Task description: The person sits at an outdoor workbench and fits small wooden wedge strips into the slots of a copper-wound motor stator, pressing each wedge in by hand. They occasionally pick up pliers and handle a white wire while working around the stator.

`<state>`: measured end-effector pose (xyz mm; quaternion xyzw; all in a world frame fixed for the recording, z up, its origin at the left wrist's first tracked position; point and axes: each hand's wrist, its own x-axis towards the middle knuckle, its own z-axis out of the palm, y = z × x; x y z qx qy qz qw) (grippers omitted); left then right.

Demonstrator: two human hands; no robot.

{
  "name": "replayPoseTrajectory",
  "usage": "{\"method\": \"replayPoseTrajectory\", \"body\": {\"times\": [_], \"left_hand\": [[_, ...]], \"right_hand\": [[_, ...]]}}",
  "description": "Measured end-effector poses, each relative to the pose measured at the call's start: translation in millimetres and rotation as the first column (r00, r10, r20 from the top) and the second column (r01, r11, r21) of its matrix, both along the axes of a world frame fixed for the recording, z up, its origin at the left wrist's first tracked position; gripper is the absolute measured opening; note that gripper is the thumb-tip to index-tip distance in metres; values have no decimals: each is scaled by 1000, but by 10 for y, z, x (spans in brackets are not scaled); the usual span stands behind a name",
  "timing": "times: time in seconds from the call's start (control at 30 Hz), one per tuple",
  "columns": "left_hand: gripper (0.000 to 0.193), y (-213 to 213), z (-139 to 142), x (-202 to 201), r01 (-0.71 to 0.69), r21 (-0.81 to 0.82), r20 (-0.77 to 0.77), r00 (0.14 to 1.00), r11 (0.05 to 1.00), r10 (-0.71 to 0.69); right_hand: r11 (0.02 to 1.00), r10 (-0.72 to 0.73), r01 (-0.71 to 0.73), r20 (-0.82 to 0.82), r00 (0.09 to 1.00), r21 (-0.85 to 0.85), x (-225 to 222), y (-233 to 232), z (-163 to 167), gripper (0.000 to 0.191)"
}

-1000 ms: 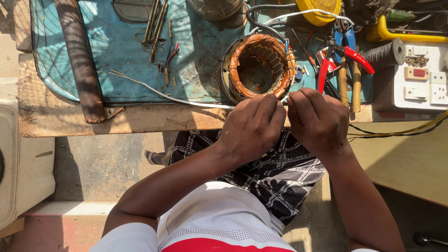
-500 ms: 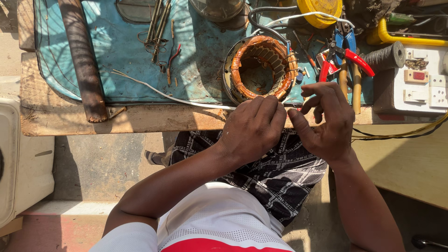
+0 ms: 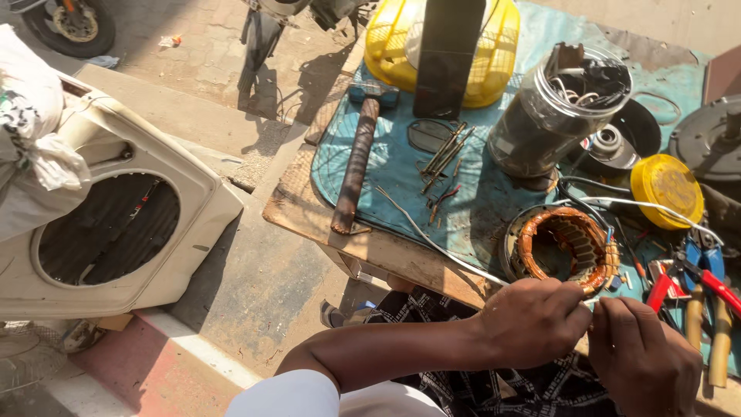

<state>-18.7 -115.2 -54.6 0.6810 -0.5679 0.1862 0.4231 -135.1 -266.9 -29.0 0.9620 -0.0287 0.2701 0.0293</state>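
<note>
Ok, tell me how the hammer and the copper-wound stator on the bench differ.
The hammer is long and straight, a rusty brown handle with a dark head at the far end; the stator is a round open ring wound in orange-brown copper. The hammer lies apart from both hands; the stator sits just beyond the left hand and right hand. White wires run from the stator, none from the hammer. Both rest on the blue mat.

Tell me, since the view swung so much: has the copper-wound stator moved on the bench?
No. The stator still sits on the blue mat, just left of the red-handled pliers; only the camera shifted.
</note>
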Motion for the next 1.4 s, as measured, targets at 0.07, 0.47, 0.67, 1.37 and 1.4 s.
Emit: {"method": "replayPoseTrajectory", "body": {"times": [0.07, 0.47, 0.67, 1.37, 1.4], "left_hand": [[13, -57, -75, -21, 0, -14, 12, 1000, 1000, 0], [17, -127, -153, -29, 14, -68, -32, 999, 998, -17], [12, -145, -169, -18, -4, 17, -4, 1000, 1000, 4], [20, -351, -415, -17, -28, 3, -6, 1000, 1000, 28], [21, -367, -450, -17, -28, 11, -1, 1000, 1000, 28]], "right_hand": [[949, -86, 94, -39, 996, 299, -17, -86, -148, 14], [197, -150, 243, -216, 965, 950, -11, -284, -234, 36], [981, -123, 94, -167, 978, -172, -48, -265, -58, 32], [1000, -31, 31, -143, 989, 0, 390, -888, -861, 22], [999, -31, 32, -144, 989, 6, 399, -877, -847, 22]]}}
